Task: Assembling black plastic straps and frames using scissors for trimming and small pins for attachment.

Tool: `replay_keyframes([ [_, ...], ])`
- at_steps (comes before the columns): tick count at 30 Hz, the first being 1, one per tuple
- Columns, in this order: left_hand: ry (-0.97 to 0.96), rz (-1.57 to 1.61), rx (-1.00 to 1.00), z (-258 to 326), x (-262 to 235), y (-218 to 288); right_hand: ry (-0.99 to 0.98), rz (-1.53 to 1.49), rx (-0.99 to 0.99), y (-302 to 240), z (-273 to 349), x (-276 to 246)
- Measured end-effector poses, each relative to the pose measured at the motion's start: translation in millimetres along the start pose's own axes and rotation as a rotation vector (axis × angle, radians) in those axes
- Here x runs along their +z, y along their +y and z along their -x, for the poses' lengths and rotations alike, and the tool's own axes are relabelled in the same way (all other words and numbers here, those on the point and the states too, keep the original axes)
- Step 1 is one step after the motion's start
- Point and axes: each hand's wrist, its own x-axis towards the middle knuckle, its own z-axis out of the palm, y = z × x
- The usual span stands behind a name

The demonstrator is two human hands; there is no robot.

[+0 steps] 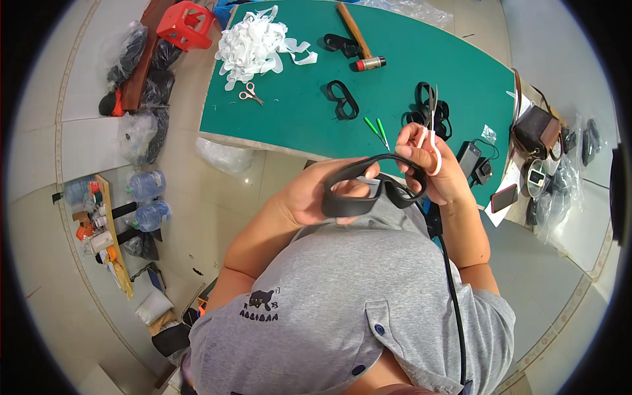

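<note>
A black goggle frame (368, 187) is gripped in the left hand (313, 194), just below the green worktop (289, 112) edge; white-handled scissors (431, 135), fingers looped through, are closed in the right hand (434, 168) beside it, seemingly for trimming.

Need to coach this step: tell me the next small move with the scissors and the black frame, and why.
Probably bring the scissors down to the black frame. The right hand has fingers through the white handles with the blades pointing up, away from the frame, while the left hand grips the frame's left side.
</note>
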Motion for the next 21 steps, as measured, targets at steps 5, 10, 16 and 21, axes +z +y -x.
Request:
replay_keyframes([
  [5, -0.079, 0.074, -0.087, -13, -13, -1, -0.083, 0.005, 0.127, -3, 1, 5],
  [10, -0.119, -0.008, -0.125, -17, -12, 2, -0.068, -0.031, 0.196, 0, -2, 0],
  [16, -0.048, 0.288, -0.183, -16, -12, 1, -0.012, -0.043, 0.201, 4, -6, -2],
  [21, -0.027, 0.058, -0.087, -11, 3, 10, -0.008, -0.091, 0.281, 1, -5, 2],
])
